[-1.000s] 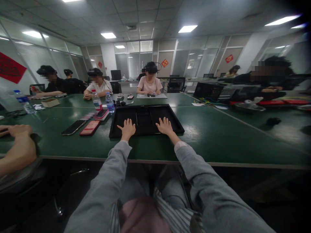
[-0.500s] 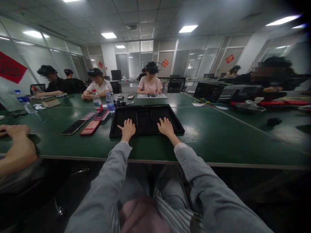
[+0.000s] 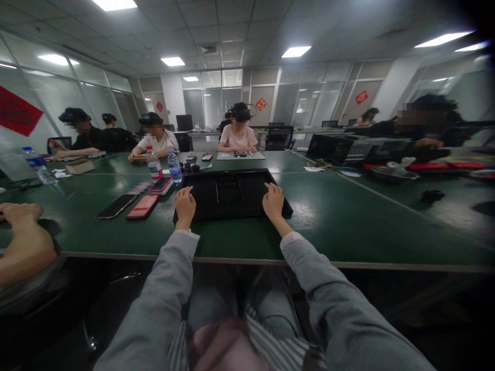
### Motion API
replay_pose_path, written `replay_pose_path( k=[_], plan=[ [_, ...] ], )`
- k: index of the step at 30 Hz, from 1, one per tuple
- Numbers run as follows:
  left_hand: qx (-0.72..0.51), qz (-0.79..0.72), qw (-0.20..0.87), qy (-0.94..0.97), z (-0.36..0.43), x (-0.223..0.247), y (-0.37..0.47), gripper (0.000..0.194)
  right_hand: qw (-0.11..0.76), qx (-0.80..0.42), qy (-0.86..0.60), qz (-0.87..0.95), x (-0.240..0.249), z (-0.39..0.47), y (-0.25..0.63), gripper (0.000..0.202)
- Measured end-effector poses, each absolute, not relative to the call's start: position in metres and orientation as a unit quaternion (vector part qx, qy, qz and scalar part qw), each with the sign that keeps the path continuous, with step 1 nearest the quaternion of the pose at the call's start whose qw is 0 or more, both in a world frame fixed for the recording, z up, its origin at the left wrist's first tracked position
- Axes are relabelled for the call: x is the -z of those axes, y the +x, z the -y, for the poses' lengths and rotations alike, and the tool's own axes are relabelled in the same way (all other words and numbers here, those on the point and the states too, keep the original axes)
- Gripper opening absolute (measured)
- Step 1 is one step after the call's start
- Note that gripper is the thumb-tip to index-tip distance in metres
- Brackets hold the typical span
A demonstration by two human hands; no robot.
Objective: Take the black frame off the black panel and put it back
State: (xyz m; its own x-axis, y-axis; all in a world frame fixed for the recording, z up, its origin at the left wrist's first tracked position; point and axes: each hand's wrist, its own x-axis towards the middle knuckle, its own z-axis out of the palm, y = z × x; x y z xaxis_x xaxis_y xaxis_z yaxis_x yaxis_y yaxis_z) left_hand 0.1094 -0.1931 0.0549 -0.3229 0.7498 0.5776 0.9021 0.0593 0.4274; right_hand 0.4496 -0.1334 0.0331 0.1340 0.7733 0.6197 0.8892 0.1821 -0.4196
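A shallow black tray-like panel (image 3: 251,210) with a raised rim lies on the green table in front of me. Two thin light lines run across its dark inside, with a darker rectangle between them. My left hand (image 3: 185,207) rests over its left rim near the front corner, fingers slightly bent and a little apart. Over the right part of the panel is my right hand (image 3: 273,202), its fingers loosely bent and spread, near the right rim. Neither hand holds anything that shows. My palms and the undersides of my fingers are hidden.
Left of the panel are a black phone (image 3: 116,206), a red phone (image 3: 143,206) and two bottles (image 3: 154,164). A neighbour's arm (image 3: 27,237) rests at the far left. Across the table sits a person in pink (image 3: 238,136). Computer hardware (image 3: 332,148) and cables are at the right.
My left hand has moved left from inside the panel to its left rim, its fingers now less spread. My right hand has shifted slightly right towards the right rim, fingers more bent.
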Motion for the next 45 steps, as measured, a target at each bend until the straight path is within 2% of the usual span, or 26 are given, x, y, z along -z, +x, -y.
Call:
replay_pose_path(
  k=[4,7,10,15,35,41,45],
  plan=[
    [0.405,0.707,0.086,-0.573,0.191,-0.037,0.055,0.050,0.406,0.080,-0.676,0.609,-0.027,0.126,0.491,0.056],
    [0.421,0.729,0.018,-0.539,0.184,-0.024,0.024,0.054,0.362,-0.002,-0.708,0.606,-0.018,0.118,0.515,0.059],
    [0.410,0.732,-0.070,-0.539,0.177,-0.018,0.012,0.045,0.343,-0.060,-0.722,0.597,-0.013,0.112,0.523,0.057],
    [0.447,0.713,-0.104,-0.530,0.171,-0.015,0.013,0.039,0.351,-0.056,-0.722,0.594,-0.012,0.110,0.521,0.056],
    [0.486,0.716,-0.118,-0.488,0.176,-0.015,0.014,0.034,0.336,-0.040,-0.720,0.605,-0.013,0.117,0.518,0.058],
    [0.454,0.734,-0.089,-0.498,0.183,-0.019,0.022,0.039,0.402,0.059,-0.717,0.567,-0.014,0.115,0.509,0.059],
    [0.432,0.748,-0.065,-0.499,0.187,-0.021,0.025,0.040,0.436,0.080,-0.694,0.568,-0.016,0.119,0.489,0.061]
  ],
)
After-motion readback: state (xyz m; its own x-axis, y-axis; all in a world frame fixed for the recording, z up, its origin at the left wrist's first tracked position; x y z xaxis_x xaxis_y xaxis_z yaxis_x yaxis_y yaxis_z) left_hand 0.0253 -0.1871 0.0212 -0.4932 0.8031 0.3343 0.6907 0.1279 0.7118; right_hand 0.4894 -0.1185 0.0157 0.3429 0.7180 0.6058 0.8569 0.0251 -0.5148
